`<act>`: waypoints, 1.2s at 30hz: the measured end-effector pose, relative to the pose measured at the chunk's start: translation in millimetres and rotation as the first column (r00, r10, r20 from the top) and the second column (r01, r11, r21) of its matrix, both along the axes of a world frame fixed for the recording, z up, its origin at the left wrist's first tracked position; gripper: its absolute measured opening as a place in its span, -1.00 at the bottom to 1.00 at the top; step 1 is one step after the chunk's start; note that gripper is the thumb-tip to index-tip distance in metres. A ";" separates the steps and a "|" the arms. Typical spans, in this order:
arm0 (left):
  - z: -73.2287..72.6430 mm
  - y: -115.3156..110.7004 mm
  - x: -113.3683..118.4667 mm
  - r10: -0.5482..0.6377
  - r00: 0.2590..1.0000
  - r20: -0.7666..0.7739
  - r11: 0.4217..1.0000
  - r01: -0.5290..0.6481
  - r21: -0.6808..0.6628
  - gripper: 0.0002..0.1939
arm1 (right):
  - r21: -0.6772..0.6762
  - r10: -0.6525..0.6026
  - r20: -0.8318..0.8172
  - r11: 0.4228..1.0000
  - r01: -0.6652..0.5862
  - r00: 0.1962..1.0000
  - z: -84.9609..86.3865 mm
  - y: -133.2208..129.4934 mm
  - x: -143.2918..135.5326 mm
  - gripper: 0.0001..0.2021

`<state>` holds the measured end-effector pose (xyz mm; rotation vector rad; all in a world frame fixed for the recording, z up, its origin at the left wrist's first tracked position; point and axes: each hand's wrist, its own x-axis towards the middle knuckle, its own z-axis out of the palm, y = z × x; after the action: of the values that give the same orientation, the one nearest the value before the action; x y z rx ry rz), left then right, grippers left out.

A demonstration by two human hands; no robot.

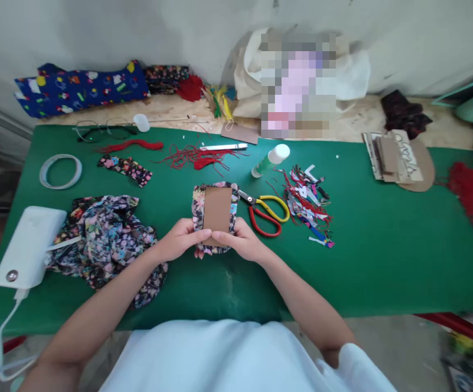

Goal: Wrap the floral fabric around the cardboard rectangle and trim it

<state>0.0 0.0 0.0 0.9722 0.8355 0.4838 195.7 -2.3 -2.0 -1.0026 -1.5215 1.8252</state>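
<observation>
Here, left hand (182, 238) and right hand (245, 239) pinch floral-fabric-edged cardboard (217, 209) low; I judge it light, stiff: hold lower sides.

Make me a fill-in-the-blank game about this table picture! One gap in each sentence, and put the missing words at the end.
1. Exactly ____ thumbs, from the left hand and right hand, rest on the brown rectangular cardboard piece.
2. The metal scissors have one yellow handle and one ____ handle.
3. The green cylindrical tube has a cap coloured ____.
4. The crumpled black flowered fabric lies on the person's ____ side.

Missing words: two; red; white; left.
</observation>
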 end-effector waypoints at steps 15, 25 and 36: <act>-5.2 -1.2 0.0 -0.249 0.968 -0.034 0.958 0.252 0.138 -0.51 | 0.106 0.108 -0.042 0.989 -0.103 0.993 -1.5 -7.7 10.2 -0.65; -14.3 0.5 -6.3 -0.281 0.950 -0.135 0.927 0.305 0.217 -0.41 | 0.291 0.073 0.125 0.951 -0.107 0.989 -3.8 -16.0 9.1 -0.57; -15.4 -7.0 -5.2 -0.228 0.955 -0.190 0.897 0.282 0.339 -0.43 | 0.316 0.131 0.103 0.936 -0.157 0.986 2.9 -15.2 7.9 -0.60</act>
<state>-5.2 -7.0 -15.4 1.4552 0.7456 0.3468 203.6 -17.4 0.9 -0.8318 -1.9135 1.5722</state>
